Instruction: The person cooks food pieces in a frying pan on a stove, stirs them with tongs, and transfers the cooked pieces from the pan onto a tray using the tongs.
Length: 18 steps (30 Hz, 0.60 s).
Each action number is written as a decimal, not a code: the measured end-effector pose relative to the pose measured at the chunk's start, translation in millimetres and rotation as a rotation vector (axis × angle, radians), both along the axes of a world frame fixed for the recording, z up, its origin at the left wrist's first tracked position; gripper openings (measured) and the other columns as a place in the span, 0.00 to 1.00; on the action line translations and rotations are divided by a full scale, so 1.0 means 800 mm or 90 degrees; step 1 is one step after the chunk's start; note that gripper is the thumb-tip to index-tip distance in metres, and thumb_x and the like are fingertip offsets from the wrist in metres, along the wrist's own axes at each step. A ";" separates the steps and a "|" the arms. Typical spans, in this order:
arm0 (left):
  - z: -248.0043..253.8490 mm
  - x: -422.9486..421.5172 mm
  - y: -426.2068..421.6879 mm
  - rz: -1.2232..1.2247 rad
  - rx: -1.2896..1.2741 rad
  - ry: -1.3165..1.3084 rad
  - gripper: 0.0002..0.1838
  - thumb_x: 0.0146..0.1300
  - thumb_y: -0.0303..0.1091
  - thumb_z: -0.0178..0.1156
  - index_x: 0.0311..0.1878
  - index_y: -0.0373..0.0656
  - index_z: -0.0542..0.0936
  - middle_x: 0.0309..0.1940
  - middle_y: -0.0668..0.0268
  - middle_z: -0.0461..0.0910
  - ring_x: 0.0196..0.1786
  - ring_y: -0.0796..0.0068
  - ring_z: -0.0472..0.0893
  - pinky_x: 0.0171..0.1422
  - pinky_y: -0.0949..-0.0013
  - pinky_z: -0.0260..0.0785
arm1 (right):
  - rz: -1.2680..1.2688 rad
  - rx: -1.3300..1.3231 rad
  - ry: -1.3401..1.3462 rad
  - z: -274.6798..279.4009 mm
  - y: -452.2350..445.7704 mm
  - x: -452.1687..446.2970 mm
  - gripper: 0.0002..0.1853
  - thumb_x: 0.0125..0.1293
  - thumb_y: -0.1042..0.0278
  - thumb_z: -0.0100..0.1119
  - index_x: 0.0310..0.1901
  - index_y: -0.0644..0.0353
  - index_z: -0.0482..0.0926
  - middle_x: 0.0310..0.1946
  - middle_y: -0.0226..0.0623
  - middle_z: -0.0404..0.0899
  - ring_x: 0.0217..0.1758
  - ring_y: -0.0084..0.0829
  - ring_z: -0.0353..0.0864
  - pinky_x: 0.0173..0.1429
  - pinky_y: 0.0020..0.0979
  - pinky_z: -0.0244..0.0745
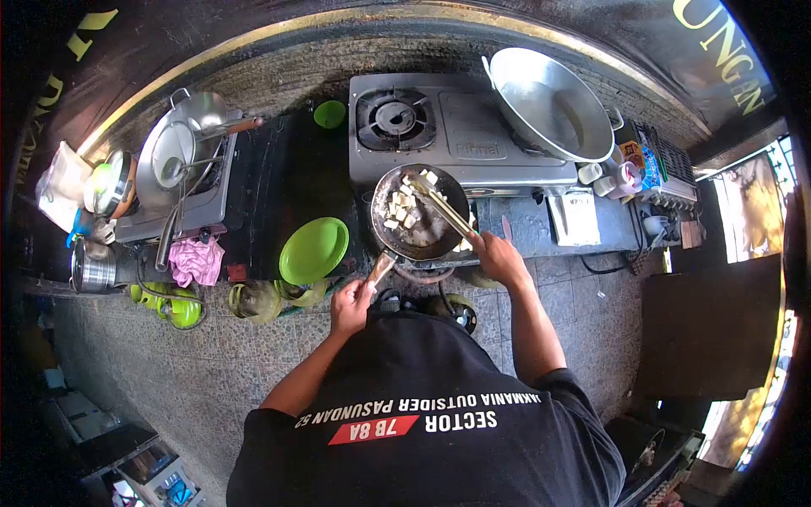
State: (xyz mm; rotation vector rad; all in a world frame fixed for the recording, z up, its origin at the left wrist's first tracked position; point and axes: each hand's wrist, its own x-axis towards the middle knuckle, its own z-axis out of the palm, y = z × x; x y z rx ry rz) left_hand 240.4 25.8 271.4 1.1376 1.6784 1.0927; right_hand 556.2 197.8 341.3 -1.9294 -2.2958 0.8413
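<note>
My left hand (pixel 351 306) is closed round the wooden handle of a dark frying pan (pixel 431 241), held in front of the stove (pixel 473 127). Several pale cubes (pixel 404 207) lie in the pan, mostly on its left and upper side. In my right hand (pixel 502 258) are metal tongs (pixel 448 211), whose tips reach among the cubes near the pan's upper edge. A few more pale pieces show just beyond the pan's lower right rim. Left of the pan lies a green plate (pixel 314 251).
A large metal pot (pixel 553 103) stands on the stove's right side, beside the bare burner (pixel 395 118). Far left, a wok (pixel 173 152) with ladles sits on another stove. A green bowl (pixel 330 114) is at the back. Gas cylinders (pixel 253 302) stand below the counter.
</note>
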 end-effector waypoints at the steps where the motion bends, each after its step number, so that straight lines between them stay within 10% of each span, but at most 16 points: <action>1: 0.005 0.001 -0.001 0.003 0.002 0.012 0.18 0.77 0.43 0.61 0.36 0.38 0.85 0.19 0.67 0.76 0.24 0.79 0.73 0.31 0.66 0.64 | -0.001 0.000 0.000 0.001 -0.001 -0.002 0.36 0.82 0.34 0.35 0.47 0.64 0.81 0.42 0.64 0.85 0.51 0.67 0.83 0.55 0.63 0.75; 18: 0.003 -0.008 -0.001 0.059 -0.023 0.007 0.20 0.78 0.44 0.60 0.36 0.37 0.85 0.20 0.70 0.76 0.25 0.81 0.73 0.32 0.68 0.66 | -0.059 -0.019 0.078 0.027 -0.037 0.007 0.27 0.81 0.38 0.45 0.47 0.57 0.81 0.39 0.58 0.86 0.48 0.65 0.83 0.51 0.61 0.75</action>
